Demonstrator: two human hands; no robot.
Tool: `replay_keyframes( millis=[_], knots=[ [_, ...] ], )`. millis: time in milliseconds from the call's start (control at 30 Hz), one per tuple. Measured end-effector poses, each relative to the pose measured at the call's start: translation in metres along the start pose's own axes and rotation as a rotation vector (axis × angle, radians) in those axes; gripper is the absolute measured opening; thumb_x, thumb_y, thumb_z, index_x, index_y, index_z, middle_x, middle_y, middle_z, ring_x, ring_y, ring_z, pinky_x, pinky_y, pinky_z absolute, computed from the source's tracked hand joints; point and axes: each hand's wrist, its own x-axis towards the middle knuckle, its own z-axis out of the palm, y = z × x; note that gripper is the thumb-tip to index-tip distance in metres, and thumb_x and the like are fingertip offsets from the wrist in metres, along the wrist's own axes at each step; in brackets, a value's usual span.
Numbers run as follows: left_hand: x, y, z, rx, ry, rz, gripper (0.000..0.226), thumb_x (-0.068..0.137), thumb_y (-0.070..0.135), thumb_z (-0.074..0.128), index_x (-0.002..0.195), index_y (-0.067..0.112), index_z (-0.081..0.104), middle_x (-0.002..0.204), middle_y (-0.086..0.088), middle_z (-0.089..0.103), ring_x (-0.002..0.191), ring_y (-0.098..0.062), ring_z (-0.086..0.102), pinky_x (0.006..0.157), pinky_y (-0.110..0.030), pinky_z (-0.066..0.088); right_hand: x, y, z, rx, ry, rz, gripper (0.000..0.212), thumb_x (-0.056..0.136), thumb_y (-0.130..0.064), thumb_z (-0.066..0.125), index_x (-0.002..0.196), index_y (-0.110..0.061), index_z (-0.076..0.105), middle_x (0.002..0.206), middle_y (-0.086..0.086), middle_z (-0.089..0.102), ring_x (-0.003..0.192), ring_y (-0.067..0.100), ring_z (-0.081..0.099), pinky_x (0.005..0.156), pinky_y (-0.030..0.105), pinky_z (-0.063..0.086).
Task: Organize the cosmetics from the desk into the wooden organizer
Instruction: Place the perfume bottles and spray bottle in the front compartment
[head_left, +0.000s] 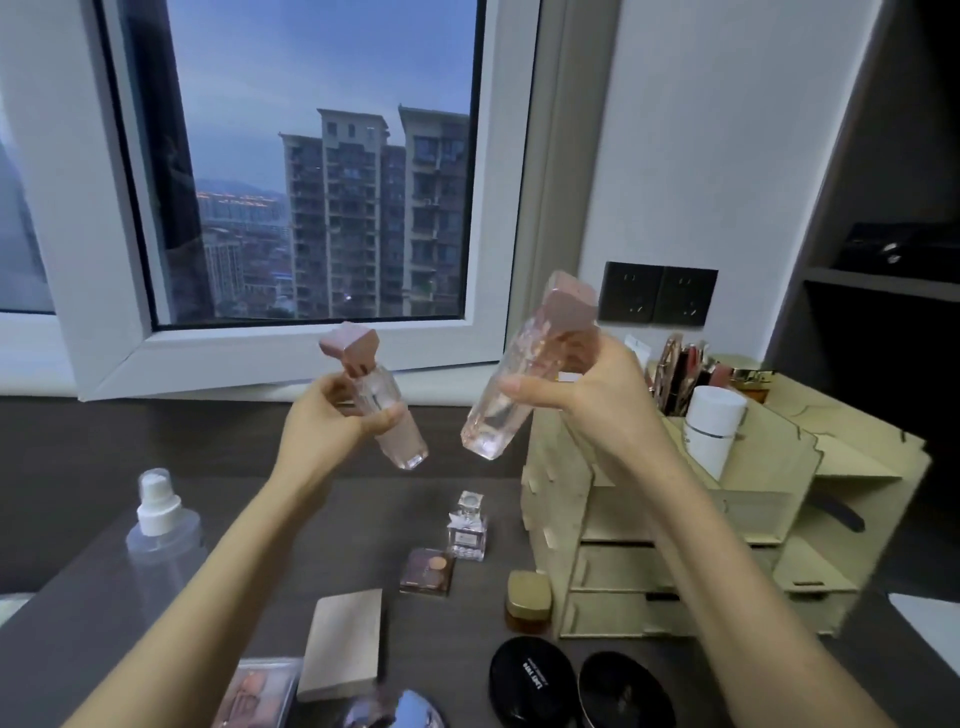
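Both my hands are raised above the dark desk (62, 499), each holding a clear pink bottle with a pink cap. My left hand (332, 415) grips the smaller pump bottle (400, 441), tilted with its cap up and to the left. My right hand (587, 389) grips the taller bottle (519, 374), tilted with its cap to the upper right, just left of the wooden organizer (779, 519). The organizer stands at the right with drawers in front; its top slots hold lipsticks (685, 369) and a white jar (711, 431).
On the desk lie a clear spray bottle (161, 535), a small perfume bottle (467, 527), an eyeshadow palette (428, 571), a beige compact (345, 644), a gold-lidded jar (529, 600), two black round compacts (535, 680) and a pink palette (260, 691). Behind stands an open window.
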Motion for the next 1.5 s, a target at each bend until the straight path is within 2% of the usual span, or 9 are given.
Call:
replay_keyframes(
  millis=[300, 433, 533, 700, 833, 1100, 1200, 1333, 1500],
  knots=[
    [-0.029, 0.09, 0.048, -0.15, -0.252, 0.133, 0.036, 0.076, 0.01, 0.073, 0.11, 0.012, 0.06, 0.111, 0.001, 0.066, 0.091, -0.017, 0.068, 0.086, -0.03, 0.056, -0.001, -0.005, -0.111, -0.012, 0.194, -0.005, 0.043, 0.064, -0.005, 0.081, 0.1, -0.021, 0.064, 0.091, -0.005, 0.07, 0.085, 0.01, 0.067, 0.075, 0.028, 0.05],
    [-0.032, 0.093, 0.057, -0.084, -0.247, 0.14, 0.044, 0.072, 0.016, 0.077, 0.113, 0.014, 0.06, 0.114, 0.0, 0.066, 0.096, -0.016, 0.067, 0.091, -0.035, 0.053, 0.017, 0.019, -0.115, -0.125, 0.088, 0.089, 0.052, 0.066, -0.003, 0.08, 0.112, -0.014, 0.06, 0.097, -0.002, 0.068, 0.09, 0.013, 0.065, 0.081, 0.03, 0.051],
    [-0.033, 0.092, 0.055, -0.086, -0.245, 0.129, 0.042, 0.073, 0.014, 0.076, 0.111, 0.012, 0.061, 0.115, -0.002, 0.066, 0.095, -0.018, 0.068, 0.078, -0.022, 0.055, 0.036, 0.041, -0.104, -0.203, -0.058, 0.164, 0.056, 0.067, -0.001, 0.079, 0.117, -0.01, 0.057, 0.103, 0.004, 0.068, 0.095, 0.019, 0.065, 0.077, 0.029, 0.051],
    [-0.031, 0.097, 0.045, -0.093, -0.231, 0.136, 0.044, 0.071, 0.012, 0.077, 0.112, 0.008, 0.061, 0.116, -0.008, 0.065, 0.094, -0.023, 0.069, 0.085, -0.031, 0.055, 0.056, 0.068, -0.087, -0.215, -0.224, 0.238, 0.049, 0.066, 0.0, 0.079, 0.111, -0.006, 0.061, 0.108, 0.014, 0.069, 0.101, 0.027, 0.065, 0.096, 0.045, 0.049],
    [-0.029, 0.1, 0.038, -0.073, -0.233, 0.147, 0.048, 0.071, 0.015, 0.078, 0.115, 0.009, 0.06, 0.116, -0.006, 0.065, 0.098, -0.023, 0.067, 0.09, -0.037, 0.055, 0.06, 0.072, -0.076, -0.102, -0.307, 0.244, 0.042, 0.07, 0.016, 0.07, 0.109, 0.003, 0.059, 0.114, 0.028, 0.064, 0.09, 0.026, 0.065, 0.069, 0.022, 0.058],
    [-0.025, 0.097, 0.042, -0.105, -0.248, 0.115, 0.049, 0.07, 0.012, 0.078, 0.115, 0.008, 0.06, 0.116, -0.007, 0.065, 0.104, -0.025, 0.065, 0.088, -0.037, 0.055, 0.062, 0.074, -0.073, -0.161, -0.372, 0.231, 0.037, 0.073, 0.007, 0.072, 0.101, -0.013, 0.058, 0.106, 0.01, 0.066, 0.094, 0.02, 0.063, 0.075, 0.018, 0.054],
    [-0.025, 0.097, 0.048, -0.127, -0.269, 0.114, 0.047, 0.07, 0.011, 0.078, 0.114, 0.008, 0.061, 0.114, -0.008, 0.065, 0.104, -0.025, 0.065, 0.084, -0.034, 0.056, 0.06, 0.072, -0.075, -0.277, -0.372, 0.204, 0.053, 0.071, -0.006, 0.079, 0.117, -0.011, 0.055, 0.117, 0.003, 0.063, 0.108, 0.016, 0.058, 0.102, 0.029, 0.042],
    [-0.028, 0.099, 0.056, -0.129, -0.317, 0.126, 0.04, 0.069, 0.012, 0.079, 0.107, 0.012, 0.064, 0.111, -0.005, 0.067, 0.103, -0.023, 0.065, 0.083, -0.033, 0.056, 0.046, 0.053, -0.094, -0.279, -0.204, 0.127, 0.077, 0.071, -0.01, 0.079, 0.138, -0.008, 0.041, 0.136, 0.007, 0.053, 0.123, 0.019, 0.051, 0.106, 0.033, 0.039],
    [-0.036, 0.118, 0.08, -0.105, -0.418, 0.144, 0.049, 0.06, 0.016, 0.083, 0.105, 0.01, 0.063, 0.112, -0.01, 0.065, 0.102, -0.024, 0.066, 0.075, -0.029, 0.059, 0.007, 0.007, -0.121, -0.022, -0.176, 0.003, 0.069, 0.072, -0.014, 0.077, 0.135, -0.013, 0.048, 0.118, 0.0, 0.065, 0.105, 0.013, 0.065, 0.085, 0.028, 0.056]
  ],
)
